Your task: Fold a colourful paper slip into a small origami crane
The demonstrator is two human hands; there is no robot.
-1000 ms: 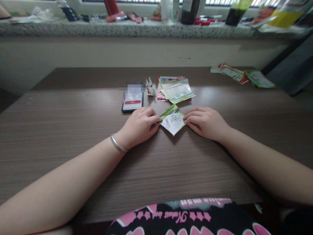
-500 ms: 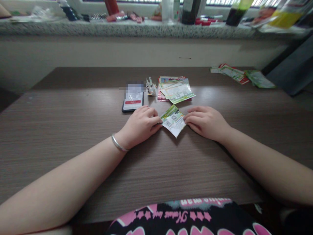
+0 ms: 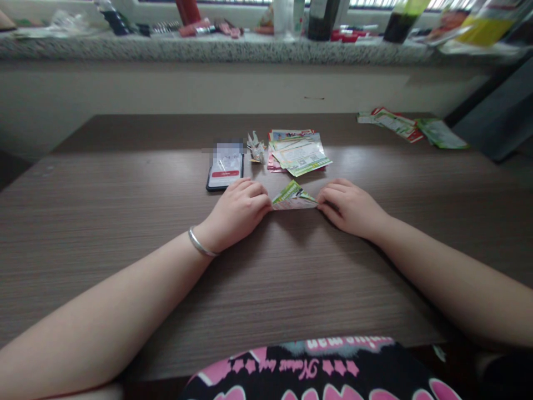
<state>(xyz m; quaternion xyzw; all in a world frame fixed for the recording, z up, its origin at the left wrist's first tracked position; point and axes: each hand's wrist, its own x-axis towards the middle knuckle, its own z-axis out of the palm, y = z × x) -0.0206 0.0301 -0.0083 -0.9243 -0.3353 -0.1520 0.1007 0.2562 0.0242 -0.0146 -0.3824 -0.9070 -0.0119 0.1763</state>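
A small printed paper sheet (image 3: 293,199), green and white, lies between my hands, its near half bent up along a line from side to side. My left hand (image 3: 244,208) pinches its left corner; a silver bangle circles that wrist. At the right corner, my right hand (image 3: 350,206) grips the sheet between thumb and fingers. Just beyond the sheet is a stack of printed papers (image 3: 300,151). A small folded paper piece (image 3: 256,149) stands to the left of that stack. The phone (image 3: 225,166), its screen lit, lies behind my left hand.
More printed leaflets (image 3: 400,125) lie at the far right of the brown table (image 3: 125,222). Behind the table, a granite sill (image 3: 233,51) carries bottles, a red cylinder (image 3: 188,12) and small clutter.
The paper's near corner has risen and bent away from me, so the flat diamond now looks like a triangle. Both hands keep hold of the side corners and have barely shifted.
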